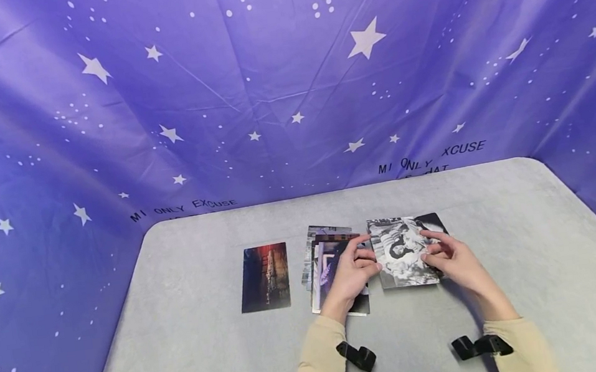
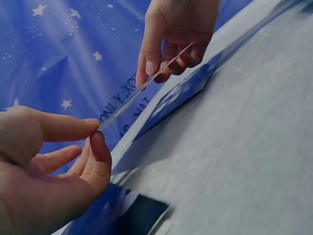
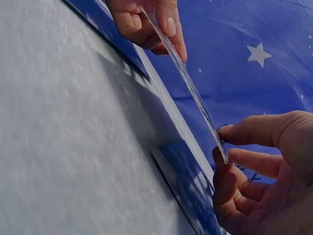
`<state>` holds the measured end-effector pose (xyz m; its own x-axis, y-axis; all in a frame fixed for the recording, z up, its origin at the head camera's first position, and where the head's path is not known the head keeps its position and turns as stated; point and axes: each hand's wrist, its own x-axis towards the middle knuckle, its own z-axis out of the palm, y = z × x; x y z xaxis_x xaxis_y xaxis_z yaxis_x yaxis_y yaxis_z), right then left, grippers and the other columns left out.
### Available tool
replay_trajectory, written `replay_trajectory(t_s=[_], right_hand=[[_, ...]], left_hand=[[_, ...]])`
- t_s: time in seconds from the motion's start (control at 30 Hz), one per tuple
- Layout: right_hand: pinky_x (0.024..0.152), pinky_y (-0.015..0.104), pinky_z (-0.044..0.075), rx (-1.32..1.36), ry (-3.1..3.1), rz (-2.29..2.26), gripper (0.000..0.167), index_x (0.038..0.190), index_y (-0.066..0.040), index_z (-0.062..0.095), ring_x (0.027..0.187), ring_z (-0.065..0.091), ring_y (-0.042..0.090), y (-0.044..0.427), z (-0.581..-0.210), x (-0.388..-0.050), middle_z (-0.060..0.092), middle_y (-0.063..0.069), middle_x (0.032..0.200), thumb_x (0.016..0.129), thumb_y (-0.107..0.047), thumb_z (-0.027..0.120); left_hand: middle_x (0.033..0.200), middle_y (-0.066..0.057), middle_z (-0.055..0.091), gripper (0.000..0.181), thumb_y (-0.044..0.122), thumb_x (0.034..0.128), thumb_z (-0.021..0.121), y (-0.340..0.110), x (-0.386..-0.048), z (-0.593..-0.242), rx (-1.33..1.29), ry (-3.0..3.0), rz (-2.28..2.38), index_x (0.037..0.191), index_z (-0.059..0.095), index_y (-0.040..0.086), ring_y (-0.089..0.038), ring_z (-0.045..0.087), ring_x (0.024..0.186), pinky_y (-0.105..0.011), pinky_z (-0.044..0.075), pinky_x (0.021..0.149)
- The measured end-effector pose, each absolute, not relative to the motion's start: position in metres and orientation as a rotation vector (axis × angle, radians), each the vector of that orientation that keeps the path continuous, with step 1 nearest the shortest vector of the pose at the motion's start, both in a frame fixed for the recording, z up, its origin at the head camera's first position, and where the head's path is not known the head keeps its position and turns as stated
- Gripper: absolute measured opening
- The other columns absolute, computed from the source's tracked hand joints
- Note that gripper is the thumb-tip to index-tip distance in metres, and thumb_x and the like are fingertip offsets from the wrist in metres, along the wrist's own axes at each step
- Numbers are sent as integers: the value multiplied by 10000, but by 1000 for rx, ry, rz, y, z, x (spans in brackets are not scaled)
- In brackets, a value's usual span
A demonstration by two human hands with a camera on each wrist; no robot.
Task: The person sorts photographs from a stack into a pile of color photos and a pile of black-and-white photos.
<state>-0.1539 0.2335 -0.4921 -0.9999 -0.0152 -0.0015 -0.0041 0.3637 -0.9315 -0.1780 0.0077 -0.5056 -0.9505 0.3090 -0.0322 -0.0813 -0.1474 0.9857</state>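
Both hands hold a black-and-white picture card [image 1: 405, 260] slightly above the table. My left hand [image 1: 351, 273] pinches its left edge between thumb and fingers. At the opposite edge my right hand [image 1: 455, 259] pinches it the same way. Seen nearly edge-on in the left wrist view, the card [image 2: 129, 102] spans the gap between the hands. A darker card [image 1: 434, 222] lies on the table, partly hidden behind the held one. Beside and partly under my left hand is an overlapping pile of picture cards [image 1: 325, 270].
To the left of the pile, a single dark red-and-blue card [image 1: 264, 278] lies flat on the grey table [image 1: 195, 350]. A purple curtain [image 1: 263, 90] with white stars hangs behind and at both sides. Black wrist mounts [image 1: 359, 356] are strapped over the sleeves.
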Motion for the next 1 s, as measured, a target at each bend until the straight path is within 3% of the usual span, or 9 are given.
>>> replay_trajectory(t_s=[0.5,0.83,1.0], right_hand=[[597,188,450,-29,2783,-1567,476,1289,137,499,675,528,16,258,-495,-153,610,156,923,857,7,653],[570,227,405,1,2897,-1375,444,1252,117,549,667,478,21,267,-492,-157,578,105,909,857,-55,654],[589,274,378,-19,2974,-1258,441,1226,109,567,682,456,97,270,-494,-161,561,103,873,836,-75,658]], left_hand=[[841,-25,572,592,-164,736,653,47,-181,-516,126,1955,2146,1301,530,-39,-68,582,715,-181,491,682],[808,-63,612,544,-163,715,676,62,-185,-513,87,2037,2068,1240,573,-65,-66,576,678,-178,477,623],[821,-74,639,476,-128,738,676,63,-184,-510,97,2044,2030,1205,597,-80,-51,593,688,-169,477,632]])
